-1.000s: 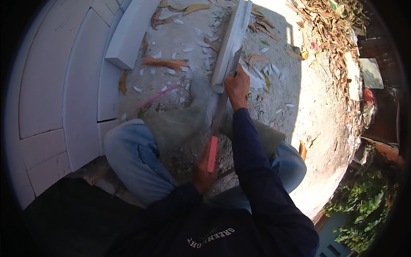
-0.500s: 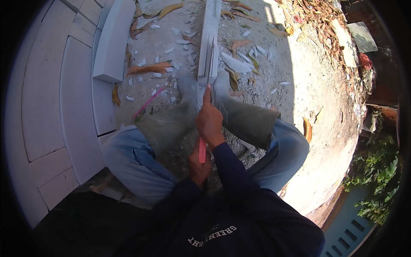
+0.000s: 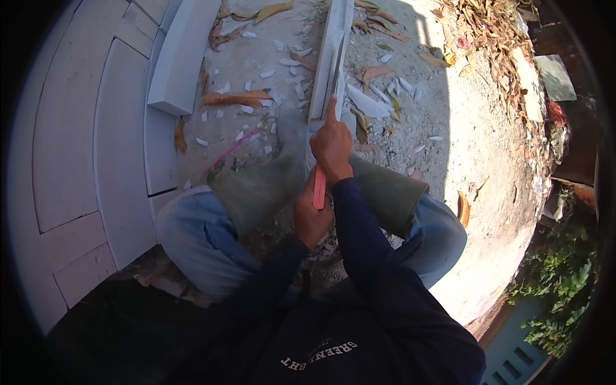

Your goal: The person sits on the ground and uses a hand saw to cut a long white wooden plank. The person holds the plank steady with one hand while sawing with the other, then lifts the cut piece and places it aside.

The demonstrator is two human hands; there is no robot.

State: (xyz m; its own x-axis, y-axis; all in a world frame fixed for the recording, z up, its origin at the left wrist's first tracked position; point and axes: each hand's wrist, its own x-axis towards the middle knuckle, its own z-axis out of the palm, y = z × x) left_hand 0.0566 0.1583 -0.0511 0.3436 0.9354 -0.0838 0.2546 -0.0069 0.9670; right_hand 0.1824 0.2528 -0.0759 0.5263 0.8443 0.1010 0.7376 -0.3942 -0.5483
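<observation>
On dusty ground (image 3: 410, 167), a long white grooved beam (image 3: 325, 64) rests with its near end between green boots (image 3: 256, 192). The right hand (image 3: 332, 146), index finger (image 3: 332, 109) extended, and left hand (image 3: 312, 220) behind it grasp a pink-handled tool (image 3: 319, 187); steady, straight alignment with the beam should keep strokes even.

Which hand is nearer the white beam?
Right. The right hand is at the near end of the beam, index finger over it; the left hand is farther back, gripping the red handle.
</observation>
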